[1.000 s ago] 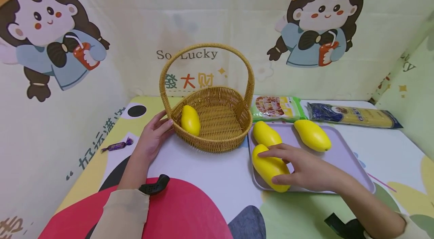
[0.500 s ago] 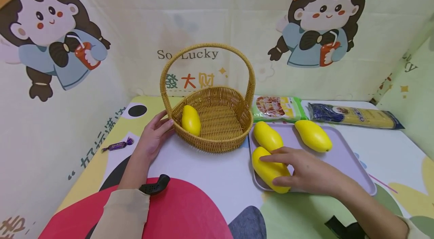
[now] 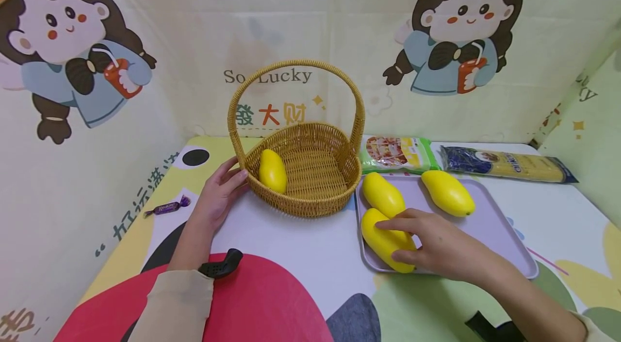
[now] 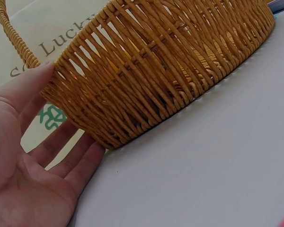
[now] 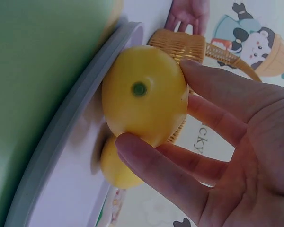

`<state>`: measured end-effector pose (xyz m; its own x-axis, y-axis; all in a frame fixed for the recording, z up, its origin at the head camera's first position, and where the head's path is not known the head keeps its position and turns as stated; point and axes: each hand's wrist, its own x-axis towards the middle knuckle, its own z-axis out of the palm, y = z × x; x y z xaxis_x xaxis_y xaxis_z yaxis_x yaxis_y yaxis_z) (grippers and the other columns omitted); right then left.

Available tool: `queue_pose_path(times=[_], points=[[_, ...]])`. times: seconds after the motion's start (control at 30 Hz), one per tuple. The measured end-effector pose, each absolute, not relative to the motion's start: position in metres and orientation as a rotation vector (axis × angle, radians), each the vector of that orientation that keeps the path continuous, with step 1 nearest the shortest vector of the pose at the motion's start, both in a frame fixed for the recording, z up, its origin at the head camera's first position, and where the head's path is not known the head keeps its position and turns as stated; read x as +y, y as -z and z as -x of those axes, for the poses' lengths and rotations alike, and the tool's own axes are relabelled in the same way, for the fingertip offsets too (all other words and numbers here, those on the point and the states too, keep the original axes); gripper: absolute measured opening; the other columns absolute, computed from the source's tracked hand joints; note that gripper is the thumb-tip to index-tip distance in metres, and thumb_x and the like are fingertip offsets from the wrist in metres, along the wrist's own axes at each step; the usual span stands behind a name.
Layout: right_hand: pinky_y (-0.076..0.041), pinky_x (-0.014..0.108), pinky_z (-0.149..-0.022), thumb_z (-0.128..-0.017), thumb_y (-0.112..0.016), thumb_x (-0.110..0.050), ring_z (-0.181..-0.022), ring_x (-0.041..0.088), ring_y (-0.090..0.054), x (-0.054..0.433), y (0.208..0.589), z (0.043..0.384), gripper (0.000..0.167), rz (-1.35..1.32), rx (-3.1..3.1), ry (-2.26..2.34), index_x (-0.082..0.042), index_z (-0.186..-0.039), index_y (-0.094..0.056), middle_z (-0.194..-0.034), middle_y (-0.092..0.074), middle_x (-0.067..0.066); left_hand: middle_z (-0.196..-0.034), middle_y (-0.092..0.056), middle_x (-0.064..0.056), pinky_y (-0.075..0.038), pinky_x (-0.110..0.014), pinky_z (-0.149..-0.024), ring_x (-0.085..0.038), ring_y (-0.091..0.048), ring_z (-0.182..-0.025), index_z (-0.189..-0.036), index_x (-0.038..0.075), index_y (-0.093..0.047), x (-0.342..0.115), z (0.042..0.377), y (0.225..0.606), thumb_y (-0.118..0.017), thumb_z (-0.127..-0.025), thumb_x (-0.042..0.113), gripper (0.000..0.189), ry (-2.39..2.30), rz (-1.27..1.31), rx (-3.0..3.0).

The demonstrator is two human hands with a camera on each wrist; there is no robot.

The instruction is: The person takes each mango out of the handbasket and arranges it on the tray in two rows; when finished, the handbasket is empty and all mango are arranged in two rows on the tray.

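Note:
My left hand rests against the left end of a wicker basket, below its tall arched handle. In the left wrist view its thumb touches the rim and its fairly straight fingers lie along the side. A yellow mango lies inside the basket at the left. My right hand holds another mango between thumb and fingers, at the near left corner of a pale purple tray. Right behind it on the tray sits a mango; one more mango lies farther right.
Behind the tray lie a green-edged food packet and a long pack of noodles. A purple wrapped candy is left of my left hand. A printed cloth wall closes off the back.
My right fingers and the mango they hold have shifted very slightly toward me. My left hand and the basket have kept their place.

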<state>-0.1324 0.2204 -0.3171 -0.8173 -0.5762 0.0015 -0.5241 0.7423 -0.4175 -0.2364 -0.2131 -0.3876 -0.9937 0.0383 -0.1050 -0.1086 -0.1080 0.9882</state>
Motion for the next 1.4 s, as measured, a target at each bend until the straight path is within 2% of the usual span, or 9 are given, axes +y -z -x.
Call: queue_pose_path(times=[0.17,0.37,0.63,0.87,1.13,1.4], points=[[-0.055,0.025,-0.075,-0.087,-0.084,-0.028,-0.097,0.010,-0.061,0.219,0.317,0.130,0.052,0.850,2.842,0.585,-0.025,-0.136,-0.068,-0.123,-0.069,0.002,-0.162,-0.037,-0.010,-0.039,-0.037,-0.122,-0.021,-0.048,-0.141,-0.164,0.031,-0.030,-0.213,0.237,0.387,-0.065,-0.103,0.033,0.070,-2.268,0.085,2.027],[-0.054,0.026,-0.074,-0.087,-0.084,-0.031,-0.094,0.008,-0.060,0.215,0.317,0.129,0.052,0.806,2.866,0.548,-0.026,-0.137,-0.068,-0.120,-0.068,0.001,-0.162,-0.037,-0.011,-0.039,-0.038,-0.122,-0.020,-0.049,-0.140,-0.164,0.030,-0.030,-0.213,0.237,0.386,-0.066,-0.102,0.033,0.071,-2.274,0.092,2.021],[-0.053,0.024,-0.071,-0.087,-0.084,-0.030,-0.090,0.007,-0.058,0.215,0.318,0.128,0.051,0.809,2.883,0.551,-0.024,-0.136,-0.068,-0.119,-0.068,0.003,-0.165,-0.035,-0.009,-0.038,-0.038,-0.123,-0.024,-0.045,-0.145,-0.164,0.032,-0.029,-0.213,0.238,0.387,-0.067,-0.102,0.035,0.073,-2.258,0.106,2.022],[-0.051,0.024,-0.068,-0.088,-0.082,-0.042,-0.079,0.000,-0.055,0.218,0.314,0.129,0.054,0.804,2.887,0.525,-0.026,-0.137,-0.067,-0.123,-0.067,0.001,-0.165,-0.035,-0.009,-0.038,-0.038,-0.122,-0.023,-0.045,-0.145,-0.164,0.033,-0.029,-0.213,0.238,0.387,-0.067,-0.101,0.035,0.073,-2.259,0.095,2.025],[-0.051,0.025,-0.068,-0.086,-0.084,-0.035,-0.081,0.005,-0.058,0.218,0.309,0.132,0.052,0.809,2.897,0.475,-0.023,-0.134,-0.069,-0.120,-0.070,0.001,-0.163,-0.036,-0.009,-0.038,-0.038,-0.123,-0.021,-0.047,-0.142,-0.163,0.032,-0.032,-0.214,0.238,0.386,-0.065,-0.102,0.034,0.070,-2.286,0.091,2.011],[-0.053,0.028,-0.066,-0.087,-0.081,-0.047,-0.087,0.010,-0.064,0.219,0.300,0.132,0.055,0.719,2.932,0.380,-0.027,-0.136,-0.068,-0.116,-0.071,0.000,-0.163,-0.037,-0.010,-0.038,-0.039,-0.123,-0.021,-0.048,-0.141,-0.164,0.031,-0.031,-0.213,0.239,0.387,-0.065,-0.102,0.033,0.070,-2.284,0.088,2.010]])
